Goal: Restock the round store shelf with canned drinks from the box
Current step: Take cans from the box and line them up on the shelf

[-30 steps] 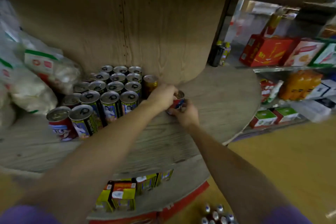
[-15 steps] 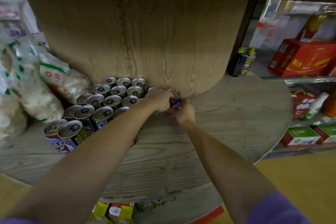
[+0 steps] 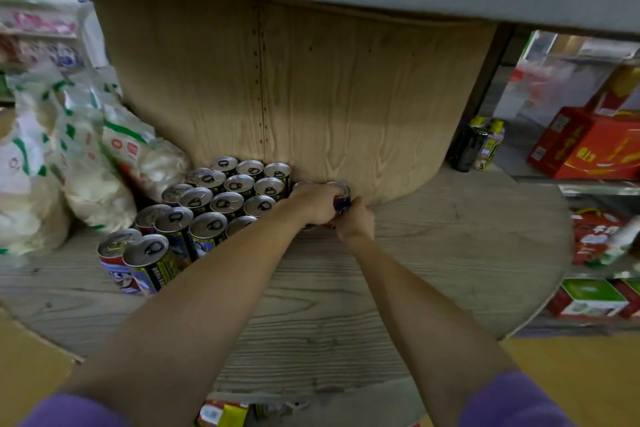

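Both hands on one red-blue can (image 3: 342,202) at the back of the round shelf (image 3: 433,253), hard against the wooden core (image 3: 311,97) and just right of the can block (image 3: 221,198). Left hand (image 3: 317,204) curls over the can from the near-left side, right hand (image 3: 356,220) wraps its near-right side, so both grips are clamped on the can. A second lid (image 3: 304,184) peeks out just past the left hand (can't tell whether that hand is also touching it). Box not identifiable in view.

Step in hand, as I judge it: seating this can in the back row.

Doing it well:
- keep it upright, base flat on the wood
- slide left until it touches its neighbour, no gap
- line it up with the back row against the core
- let go one hand at a time, so it doesn't tip
- don't knock the block with the left forearm on the way out
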Demonstrator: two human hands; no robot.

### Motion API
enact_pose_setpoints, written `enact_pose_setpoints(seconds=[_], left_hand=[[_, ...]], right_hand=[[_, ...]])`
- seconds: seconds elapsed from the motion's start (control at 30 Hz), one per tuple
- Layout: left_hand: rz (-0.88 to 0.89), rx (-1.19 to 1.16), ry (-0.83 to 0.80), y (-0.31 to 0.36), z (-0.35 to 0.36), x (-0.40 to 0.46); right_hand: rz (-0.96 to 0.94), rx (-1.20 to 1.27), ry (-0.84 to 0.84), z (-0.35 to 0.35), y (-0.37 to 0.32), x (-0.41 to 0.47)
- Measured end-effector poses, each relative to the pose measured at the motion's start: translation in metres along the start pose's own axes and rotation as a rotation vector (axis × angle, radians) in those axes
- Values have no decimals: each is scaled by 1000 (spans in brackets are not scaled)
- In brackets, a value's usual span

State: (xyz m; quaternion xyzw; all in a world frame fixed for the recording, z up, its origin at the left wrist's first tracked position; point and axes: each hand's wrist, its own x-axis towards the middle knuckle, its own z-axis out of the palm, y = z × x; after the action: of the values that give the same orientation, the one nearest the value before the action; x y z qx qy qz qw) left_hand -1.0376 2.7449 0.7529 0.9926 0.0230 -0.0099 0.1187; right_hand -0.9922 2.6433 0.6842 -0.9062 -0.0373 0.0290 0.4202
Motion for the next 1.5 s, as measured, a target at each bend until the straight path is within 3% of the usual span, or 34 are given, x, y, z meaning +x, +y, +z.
enact_pose_setpoints(seconds=[0.23, 0.43, 0.9, 1.1, 1.33, 1.43, 1.5], left_hand=[[148, -165, 195, 8, -1, -19], [258, -284, -48, 22, 25, -23], [430, -416, -335, 142, 88, -116], [336, -419, -521, 192, 126, -168], [191, -272, -575, 213, 217, -234], [128, -243, -540, 210, 260, -266], [100, -194, -613, 204, 286, -288]], right_hand=[[-8, -56, 15, -15, 14, -23], [69, -125, 159, -54, 28, -64], [314, -100, 408, -145, 140, -215], [384, -45, 311, -155, 217, -254], [424, 139, 142, -115, 317, -327], [444, 177, 63, -88, 333, -364], [488, 189, 36, -72, 344, -387]])
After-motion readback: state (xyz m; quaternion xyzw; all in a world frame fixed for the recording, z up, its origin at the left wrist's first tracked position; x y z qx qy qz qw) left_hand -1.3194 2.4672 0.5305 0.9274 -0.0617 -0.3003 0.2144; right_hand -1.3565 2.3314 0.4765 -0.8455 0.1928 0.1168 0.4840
